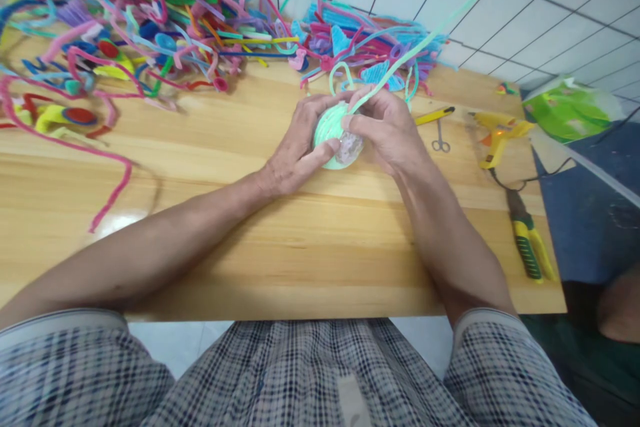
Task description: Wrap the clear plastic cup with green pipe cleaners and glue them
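Note:
Between my two hands is a rounded ball [327, 130] wound with mint-green pipe cleaner, with a clear, crinkled patch [350, 149] uncovered on its right side. My left hand [303, 140] is wrapped round the ball's left side, its thumb pressed on the front. With thumb and fingers, my right hand [383, 123] pinches the mint-green pipe cleaner [400, 67] against the ball's upper right. A long loose length of that strand runs up and to the right from my fingers. The ball's far side is hidden by my hands.
Heaps of coloured pipe cleaners [200, 47] cover the table's back and left. A long pink pipe cleaner [125, 177] reaches forward. To the right lie a yellow cutter [435, 116], small scissors [441, 140], a yellow glue gun [500, 137] with a cord, and pliers [527, 240] near the table's edge.

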Motion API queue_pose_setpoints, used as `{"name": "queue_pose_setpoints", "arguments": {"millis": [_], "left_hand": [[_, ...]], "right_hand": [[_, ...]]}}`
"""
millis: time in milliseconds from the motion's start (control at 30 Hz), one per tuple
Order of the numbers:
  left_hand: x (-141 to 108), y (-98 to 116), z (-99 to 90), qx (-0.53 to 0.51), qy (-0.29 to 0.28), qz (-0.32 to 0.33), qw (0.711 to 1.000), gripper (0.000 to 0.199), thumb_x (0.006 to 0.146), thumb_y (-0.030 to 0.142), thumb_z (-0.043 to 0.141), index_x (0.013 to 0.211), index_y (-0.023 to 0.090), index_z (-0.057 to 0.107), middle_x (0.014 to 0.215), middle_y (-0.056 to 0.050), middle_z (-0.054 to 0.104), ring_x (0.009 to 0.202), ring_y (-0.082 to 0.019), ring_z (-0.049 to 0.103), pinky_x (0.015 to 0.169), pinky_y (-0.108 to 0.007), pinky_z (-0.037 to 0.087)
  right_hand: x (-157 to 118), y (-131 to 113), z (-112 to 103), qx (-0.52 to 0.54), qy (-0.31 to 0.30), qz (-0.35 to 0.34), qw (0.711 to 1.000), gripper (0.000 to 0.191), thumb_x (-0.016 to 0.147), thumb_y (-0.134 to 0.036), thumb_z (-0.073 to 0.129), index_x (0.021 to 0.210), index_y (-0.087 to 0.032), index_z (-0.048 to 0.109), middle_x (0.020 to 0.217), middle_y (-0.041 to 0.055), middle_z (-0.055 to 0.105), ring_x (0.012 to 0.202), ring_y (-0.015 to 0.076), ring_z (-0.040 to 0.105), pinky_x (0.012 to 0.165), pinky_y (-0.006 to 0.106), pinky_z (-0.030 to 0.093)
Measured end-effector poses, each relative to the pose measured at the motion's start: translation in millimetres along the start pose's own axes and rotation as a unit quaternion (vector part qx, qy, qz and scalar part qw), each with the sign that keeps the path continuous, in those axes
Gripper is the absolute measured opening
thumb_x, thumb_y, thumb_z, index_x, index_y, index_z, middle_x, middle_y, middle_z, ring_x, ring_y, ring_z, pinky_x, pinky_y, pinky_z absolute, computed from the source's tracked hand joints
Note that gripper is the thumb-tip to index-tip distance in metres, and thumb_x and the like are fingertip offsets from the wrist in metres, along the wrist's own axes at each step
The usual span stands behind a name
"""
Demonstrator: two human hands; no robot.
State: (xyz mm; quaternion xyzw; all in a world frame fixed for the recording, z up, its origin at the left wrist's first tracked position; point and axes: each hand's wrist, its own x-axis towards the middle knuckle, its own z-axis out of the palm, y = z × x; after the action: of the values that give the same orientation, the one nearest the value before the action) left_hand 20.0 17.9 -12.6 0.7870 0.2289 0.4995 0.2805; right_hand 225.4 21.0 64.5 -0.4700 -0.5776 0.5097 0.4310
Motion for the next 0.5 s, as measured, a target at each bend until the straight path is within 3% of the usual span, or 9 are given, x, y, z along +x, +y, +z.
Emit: {"name": "queue_pose_setpoints", "arguments": {"millis": [167,367,500], "left_hand": [[0,-1,1.4,0.016,-0.002,-0.004,1.000,0.067,0.115,0.075,0.050,0.168,0.035,0.046,0.173,-0.010,0.059,0.162,-0.036,0.053,0.141,-0.062,0.042],[-2,-10,4.3,0.018,0.013,-0.006,1.000,0.071,0.112,0.082,0.049,0.167,0.037,0.047,0.166,-0.012,0.060,0.160,-0.039,0.055,0.139,-0.064,0.044],[-4,-14,5.4,0.025,0.011,0.000,1.000,0.074,0.110,0.083,0.049,0.167,0.036,0.044,0.166,-0.014,0.059,0.162,-0.041,0.053,0.139,-0.067,0.042]], "right_hand": [[1,4,-2,0.018,-0.003,-0.018,1.000,0.035,0.063,-0.039,0.097,0.083,-0.034,0.068,0.114,-0.0005,0.081,0.111,0.0287,0.070,0.104,0.048,0.061],[2,3,-8,0.014,-0.006,-0.007,1.000,0.038,0.069,-0.048,0.100,0.085,-0.032,0.069,0.105,0.0016,0.081,0.111,0.0281,0.070,0.104,0.048,0.059],[3,5,-9,0.013,-0.008,-0.008,1.000,0.040,0.069,-0.045,0.101,0.085,-0.031,0.067,0.105,0.0009,0.080,0.111,0.0268,0.070,0.101,0.046,0.060]]}}
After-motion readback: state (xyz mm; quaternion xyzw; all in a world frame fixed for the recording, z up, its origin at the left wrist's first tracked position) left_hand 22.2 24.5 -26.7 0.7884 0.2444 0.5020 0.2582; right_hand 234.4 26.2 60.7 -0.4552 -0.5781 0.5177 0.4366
